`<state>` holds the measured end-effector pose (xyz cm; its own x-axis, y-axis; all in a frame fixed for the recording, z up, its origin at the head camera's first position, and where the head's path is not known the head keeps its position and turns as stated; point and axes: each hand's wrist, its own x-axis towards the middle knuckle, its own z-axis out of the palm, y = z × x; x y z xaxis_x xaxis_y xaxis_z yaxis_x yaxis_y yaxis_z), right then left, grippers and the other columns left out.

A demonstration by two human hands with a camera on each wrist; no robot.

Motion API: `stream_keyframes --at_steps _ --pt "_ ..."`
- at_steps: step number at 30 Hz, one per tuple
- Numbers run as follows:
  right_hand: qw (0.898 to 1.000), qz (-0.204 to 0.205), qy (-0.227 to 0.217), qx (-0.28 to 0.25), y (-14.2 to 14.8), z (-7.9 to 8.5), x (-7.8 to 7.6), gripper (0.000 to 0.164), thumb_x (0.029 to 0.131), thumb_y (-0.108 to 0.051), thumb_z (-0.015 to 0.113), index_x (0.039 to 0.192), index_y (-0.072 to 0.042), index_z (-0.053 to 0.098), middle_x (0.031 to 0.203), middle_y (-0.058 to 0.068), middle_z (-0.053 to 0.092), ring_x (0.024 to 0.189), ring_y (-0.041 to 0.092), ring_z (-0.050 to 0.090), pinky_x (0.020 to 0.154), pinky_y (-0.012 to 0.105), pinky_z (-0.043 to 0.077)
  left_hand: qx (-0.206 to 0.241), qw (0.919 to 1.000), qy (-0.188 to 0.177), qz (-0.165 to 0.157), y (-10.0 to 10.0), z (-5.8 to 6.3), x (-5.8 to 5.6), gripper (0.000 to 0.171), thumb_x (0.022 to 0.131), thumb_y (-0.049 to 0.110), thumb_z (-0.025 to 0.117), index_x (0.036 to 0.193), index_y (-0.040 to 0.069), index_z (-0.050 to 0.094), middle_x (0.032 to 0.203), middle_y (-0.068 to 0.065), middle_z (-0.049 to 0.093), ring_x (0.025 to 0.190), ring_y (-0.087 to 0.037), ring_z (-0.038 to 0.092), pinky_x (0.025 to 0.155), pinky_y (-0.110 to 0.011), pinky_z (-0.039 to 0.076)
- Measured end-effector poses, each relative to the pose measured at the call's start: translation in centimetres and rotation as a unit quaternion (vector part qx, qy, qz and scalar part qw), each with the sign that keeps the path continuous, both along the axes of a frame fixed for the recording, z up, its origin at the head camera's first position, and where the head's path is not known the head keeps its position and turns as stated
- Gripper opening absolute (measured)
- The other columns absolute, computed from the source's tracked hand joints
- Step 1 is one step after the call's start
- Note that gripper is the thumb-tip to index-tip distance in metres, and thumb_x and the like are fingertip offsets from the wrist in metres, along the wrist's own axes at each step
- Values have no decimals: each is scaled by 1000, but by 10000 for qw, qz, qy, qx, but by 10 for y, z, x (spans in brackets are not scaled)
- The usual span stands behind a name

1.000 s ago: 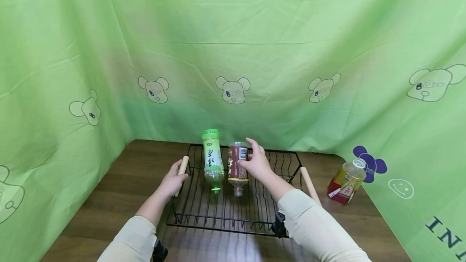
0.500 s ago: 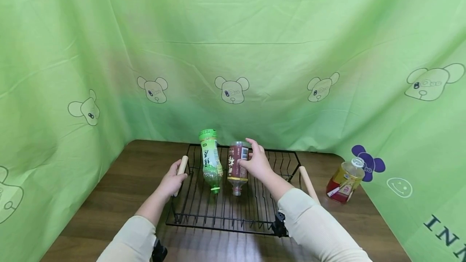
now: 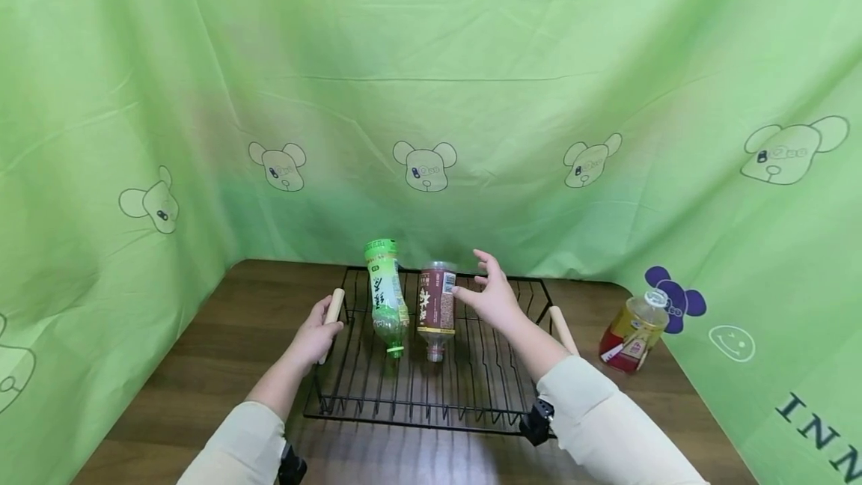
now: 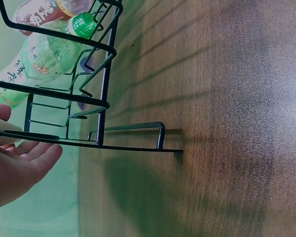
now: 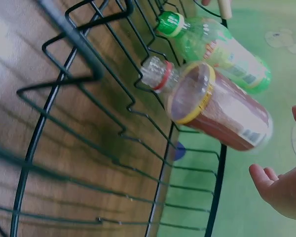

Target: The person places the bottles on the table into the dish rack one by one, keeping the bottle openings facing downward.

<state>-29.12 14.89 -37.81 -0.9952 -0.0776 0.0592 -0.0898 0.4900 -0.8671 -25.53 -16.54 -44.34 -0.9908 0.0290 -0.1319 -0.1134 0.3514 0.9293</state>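
Observation:
In the head view a black wire dish rack [image 3: 417,425] with wooden handles stands on the table. My left hand [image 3: 316,334] holds its left wooden handle [image 3: 334,305]; the left wrist view shows the fingers around that handle. Two bottles lean neck-down in the rack. One is a green bottle [image 3: 385,290], left of a clear bottle [image 3: 435,302] with a brown-red label. My right hand [image 3: 497,298] is just right of the labelled bottle, fingers spread. In the right wrist view a gap shows between the hand [image 5: 286,190] and the labelled bottle [image 5: 232,108].
A bottle with a yellow and red label [image 3: 635,331] stands upright at the table's right. The rack's right wooden handle [image 3: 563,329] is near my right forearm. A green printed cloth [image 3: 431,96] hangs behind and at both sides of the wooden table [image 3: 222,335].
My right hand has let go of the labelled bottle and moved away to the right. The green bottle tilted slightly to the left. My left hand stays on the handle.

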Motion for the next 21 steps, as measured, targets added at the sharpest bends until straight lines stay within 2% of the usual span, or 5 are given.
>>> stream_keyframes --at_steps 8,14,21 --pt "9996 -190 67 -211 39 17 11 89 91 -20 68 158 -16 10 160 24 18 143 44 30 109 59 36 81 9999 -25 -56 0 -1 0 68 99 9 43 156 0 7 158 -31 17 141 -49 27 111 -64 27" --pt "9979 -538 102 -344 75 29 21 92 92 -26 67 159 -20 3 162 22 14 145 43 26 112 61 31 60 10000 -37 -58 -1 0 1 68 99 9 44 156 0 8 157 -32 18 141 -49 28 111 -64 27" --pt "9923 -1019 394 -590 116 31 32 94 93 -23 67 158 -15 0 160 27 14 144 46 26 114 59 30 38 10000 -5 -60 -1 -1 0 68 99 9 45 156 0 8 156 -32 21 139 -49 30 110 -64 29"
